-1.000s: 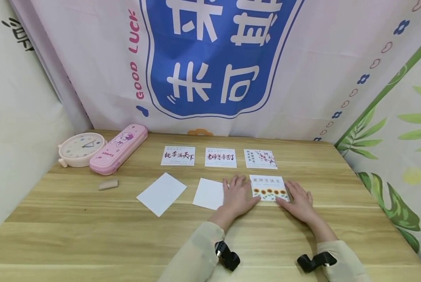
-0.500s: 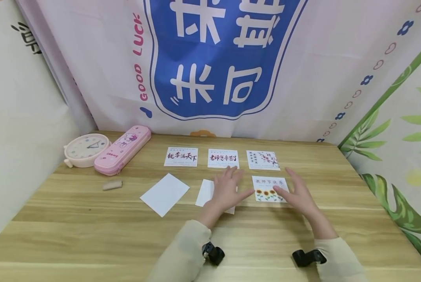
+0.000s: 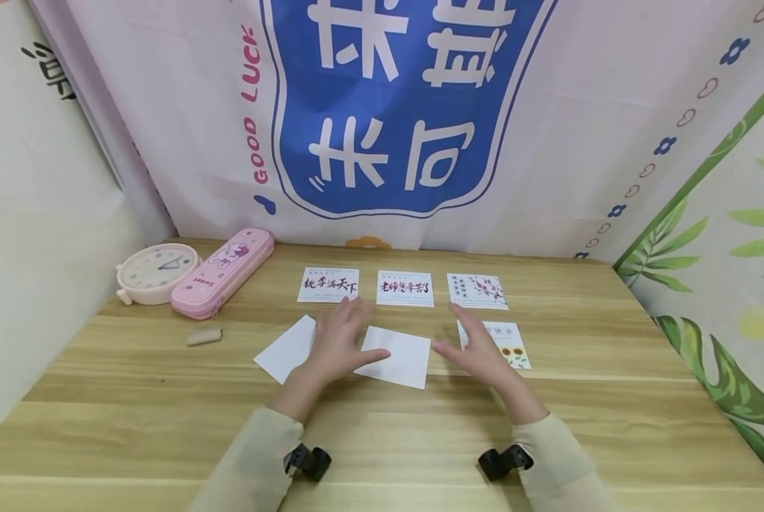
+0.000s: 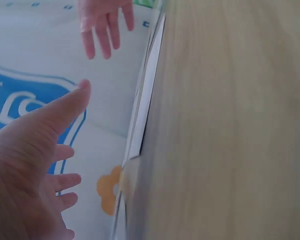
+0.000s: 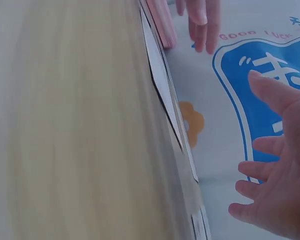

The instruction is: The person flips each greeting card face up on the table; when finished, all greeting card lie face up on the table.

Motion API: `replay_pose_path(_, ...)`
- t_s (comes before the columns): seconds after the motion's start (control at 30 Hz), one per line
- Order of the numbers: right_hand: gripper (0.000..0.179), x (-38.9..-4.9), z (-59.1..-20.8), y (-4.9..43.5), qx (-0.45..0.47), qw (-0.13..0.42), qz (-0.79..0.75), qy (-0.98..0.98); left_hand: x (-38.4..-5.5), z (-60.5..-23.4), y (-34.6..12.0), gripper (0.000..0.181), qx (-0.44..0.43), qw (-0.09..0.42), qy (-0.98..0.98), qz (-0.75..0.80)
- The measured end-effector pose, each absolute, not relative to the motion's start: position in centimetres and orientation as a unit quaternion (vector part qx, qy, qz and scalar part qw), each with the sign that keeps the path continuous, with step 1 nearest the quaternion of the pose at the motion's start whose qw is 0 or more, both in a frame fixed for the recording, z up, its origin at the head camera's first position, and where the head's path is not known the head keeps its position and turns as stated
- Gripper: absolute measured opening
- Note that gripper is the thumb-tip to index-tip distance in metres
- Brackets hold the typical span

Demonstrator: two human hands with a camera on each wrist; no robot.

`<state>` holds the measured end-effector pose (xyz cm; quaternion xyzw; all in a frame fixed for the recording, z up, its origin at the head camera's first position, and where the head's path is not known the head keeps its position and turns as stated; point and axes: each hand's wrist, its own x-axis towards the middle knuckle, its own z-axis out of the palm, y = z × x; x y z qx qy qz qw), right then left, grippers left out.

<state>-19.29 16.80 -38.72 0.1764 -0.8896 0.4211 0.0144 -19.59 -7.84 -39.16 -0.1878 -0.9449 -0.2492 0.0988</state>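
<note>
My left hand (image 3: 333,346) hovers with spread fingers between two blank white cards, hiding part of the tilted left card (image 3: 284,351); its thumb overlaps the middle card (image 3: 398,359). On the other side of that middle card is my right hand (image 3: 482,353), fingers extended, covering the left part of a sunflower card (image 3: 515,348). Both wrist views show the hands raised above the table: the left hand (image 4: 35,145) and the right hand (image 5: 282,150) are apart from the cards, with nothing in their fingers.
Behind lies a row of printed cards: two with red lettering (image 3: 328,285) (image 3: 405,289) and one with blossoms (image 3: 477,291). At the left are a pink pencil case (image 3: 223,273), a round clock (image 3: 158,274) and a small tan block (image 3: 204,336). A banner (image 3: 548,156) hangs behind the table (image 3: 164,427).
Both hands have left the sunflower card's sides, lifted and moved left. The left hand crossed over the middle blank card to the left one; the cards themselves stay put.
</note>
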Motion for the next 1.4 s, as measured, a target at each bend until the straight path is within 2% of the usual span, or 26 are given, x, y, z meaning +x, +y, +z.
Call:
replay_pose_path(0.27,0.080,-19.5,-40.8,14.0,0.217,-0.004,0.373,-0.902,-19.6,-41.0,-10.2,0.084,-0.182,0.055,-0.945,-0.265)
replay_pose_path(0.47,0.076,-19.5,-41.8,13.7,0.243,-0.009,0.319,-0.916,-19.7,-42.0,-10.7,0.079,-0.190,0.041,-0.942,-0.272)
replay_pose_path(0.63,0.079,-19.5,-42.1,13.7,0.250,-0.006,0.292,-0.923,-19.8,-42.3,-10.9,0.078,-0.197,0.027,-0.944,-0.265)
replay_pose_path(0.97,0.083,-19.5,-42.4,13.8,0.252,-0.022,0.280,-0.926,-19.7,-42.2,-11.1,0.096,-0.194,-0.023,-0.952,-0.234)
replay_pose_path(1.4,0.084,-19.7,-42.5,13.7,0.245,-0.021,0.287,-0.926,-19.7,-42.1,-11.0,0.093,-0.195,-0.032,-0.952,-0.234)
